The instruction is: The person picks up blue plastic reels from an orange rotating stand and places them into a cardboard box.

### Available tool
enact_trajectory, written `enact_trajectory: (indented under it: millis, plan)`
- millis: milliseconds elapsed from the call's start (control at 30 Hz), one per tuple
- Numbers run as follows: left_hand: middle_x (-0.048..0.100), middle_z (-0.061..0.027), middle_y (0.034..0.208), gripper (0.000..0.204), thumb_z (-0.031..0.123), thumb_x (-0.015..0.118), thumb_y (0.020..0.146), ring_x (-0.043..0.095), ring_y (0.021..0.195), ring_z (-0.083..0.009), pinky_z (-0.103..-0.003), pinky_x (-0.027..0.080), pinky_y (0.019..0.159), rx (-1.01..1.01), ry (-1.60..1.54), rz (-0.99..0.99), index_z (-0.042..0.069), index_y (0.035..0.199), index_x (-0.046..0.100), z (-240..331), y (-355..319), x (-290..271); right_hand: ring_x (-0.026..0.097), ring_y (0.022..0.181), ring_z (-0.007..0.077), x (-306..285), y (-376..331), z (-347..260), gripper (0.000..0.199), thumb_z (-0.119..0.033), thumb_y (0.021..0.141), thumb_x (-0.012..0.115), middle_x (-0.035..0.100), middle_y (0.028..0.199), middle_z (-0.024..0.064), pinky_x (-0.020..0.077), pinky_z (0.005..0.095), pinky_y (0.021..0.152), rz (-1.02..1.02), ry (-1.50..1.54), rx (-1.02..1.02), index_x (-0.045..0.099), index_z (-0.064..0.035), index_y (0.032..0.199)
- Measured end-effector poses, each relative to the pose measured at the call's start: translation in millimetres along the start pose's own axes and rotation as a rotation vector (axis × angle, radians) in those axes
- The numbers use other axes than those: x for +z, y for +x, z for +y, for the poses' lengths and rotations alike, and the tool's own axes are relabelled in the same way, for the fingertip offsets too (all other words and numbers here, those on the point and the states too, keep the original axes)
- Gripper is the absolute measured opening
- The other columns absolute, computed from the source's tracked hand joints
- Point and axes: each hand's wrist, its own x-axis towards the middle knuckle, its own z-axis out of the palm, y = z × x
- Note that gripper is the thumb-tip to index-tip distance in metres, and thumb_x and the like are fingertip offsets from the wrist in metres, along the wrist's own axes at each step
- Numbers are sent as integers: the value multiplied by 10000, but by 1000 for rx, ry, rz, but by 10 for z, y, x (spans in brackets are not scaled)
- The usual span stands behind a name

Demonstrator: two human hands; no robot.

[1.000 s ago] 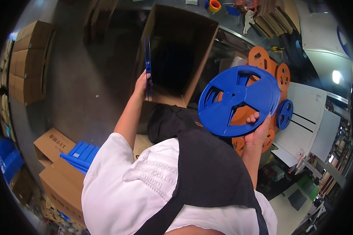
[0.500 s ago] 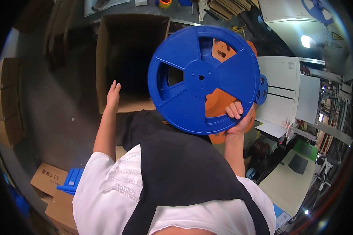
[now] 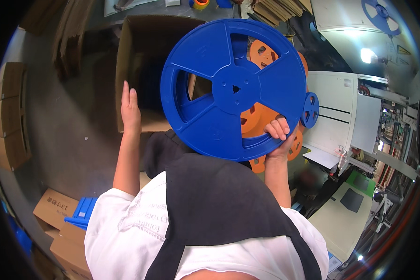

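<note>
My right hand (image 3: 280,133) grips a large blue plastic reel (image 3: 196,56) by its lower right rim, the fingers hooked through one of its cut-out windows. The reel is raised in front of me, its flat round face toward my view. My left hand (image 3: 131,112) is open, fingers stretched upward, beside the near left edge of an open cardboard box (image 3: 122,70). That hand does not touch the reel. The reel covers the box's right side, and the box's inside is dark. Several orange reels (image 3: 295,147) show behind the blue one.
A smaller-looking blue reel (image 3: 311,109) stands right of the orange ones, by a white cabinet (image 3: 331,121). Cardboard boxes (image 3: 9,112) are stacked at far left; more boxes (image 3: 72,249) and a blue crate (image 3: 83,210) sit lower left. Flat cardboard (image 3: 277,11) lies at the back.
The blue reel has shifted slightly left and up and looks larger. My left hand has risen a little along the box's edge. My right hand keeps its hold.
</note>
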Motion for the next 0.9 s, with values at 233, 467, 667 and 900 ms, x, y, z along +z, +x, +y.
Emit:
enact_trajectory:
  millis: [233, 467, 667, 900]
  plan:
    - [230, -183, 1528, 719, 442, 513, 914, 163, 1436, -321, -410, 140, 1161, 691, 753, -300, 51, 1467, 273, 1405, -435, 1008, 341, 426, 44, 62, -55, 409, 450, -479, 978, 412, 380, 530, -46, 318, 208, 453, 89, -93, 234, 529, -79, 809]
    - [246, -204, 1517, 637, 376, 460, 950, 204, 1428, -314, -451, 155, 1154, 762, 730, -367, 15, 1449, 295, 992, -397, 929, 298, 417, 49, -14, -260, 345, 491, -507, 979, 385, 352, 505, -50, 285, 210, 430, 204, -146, 213, 493, -85, 754]
    - [266, -207, 1509, 661, 303, 532, 909, 226, 1419, -322, -437, 162, 1155, 699, 620, -543, -12, 1440, 296, 1054, -789, 1028, 289, 419, 45, -136, -259, 302, 477, -504, 969, 421, 343, 513, -50, 285, 206, 438, 186, -95, 220, 476, -92, 735]
    - [199, -145, 1549, 608, 248, 443, 952, 169, 1440, -284, -429, 131, 1161, 637, 787, -418, 78, 1492, 220, 606, -457, 534, 308, 427, 47, -58, -258, 301, 473, -509, 959, 442, 368, 549, -42, 309, 212, 444, 211, -120, 173, 478, -94, 734]
